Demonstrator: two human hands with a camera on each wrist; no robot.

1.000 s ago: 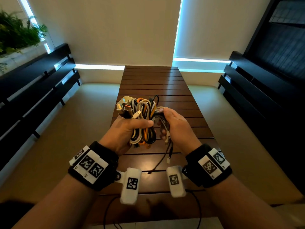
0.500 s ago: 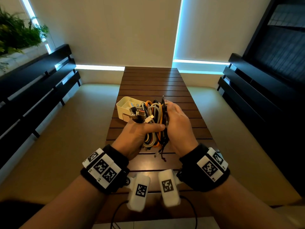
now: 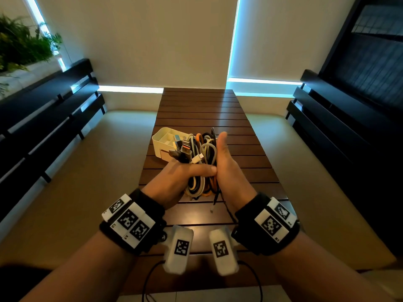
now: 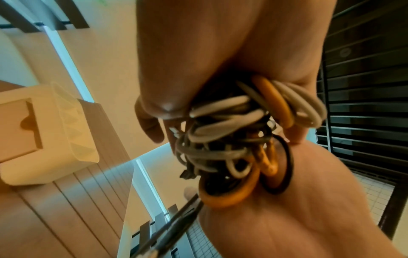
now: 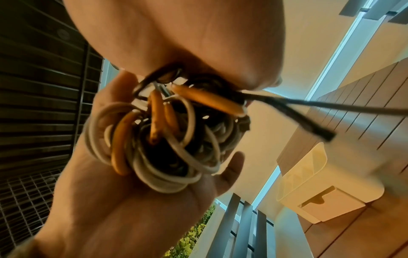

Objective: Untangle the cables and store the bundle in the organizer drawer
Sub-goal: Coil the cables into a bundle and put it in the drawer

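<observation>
A bundle of white, grey, orange and black cables (image 3: 204, 149) is held above the table, squeezed between both hands. My left hand (image 3: 174, 179) grips its lower half, thumb laid across the front. My right hand (image 3: 229, 171) cups the right side with the thumb pointing straight up; its fingers are hidden behind the cables. Several plugs stick out at the upper left. One thin black cable end (image 3: 216, 199) dangles below. The wrist views show the coils (image 4: 232, 139) (image 5: 165, 139) packed between the two palms. The white organizer (image 3: 162, 139) stands just behind the bundle.
The organizer's drawer front (image 5: 320, 204) with a notch looks closed, and its top compartments are open. The slatted wooden table (image 3: 196, 110) runs away from me. Dark benches (image 3: 43, 110) (image 3: 338, 118) line both sides, with a plant (image 3: 21, 46) at far left.
My right hand slid up from the dangling cables and now lies against the bundle, thumb raised. The hanging cable ends were gathered in. The organizer has come into view behind the bundle.
</observation>
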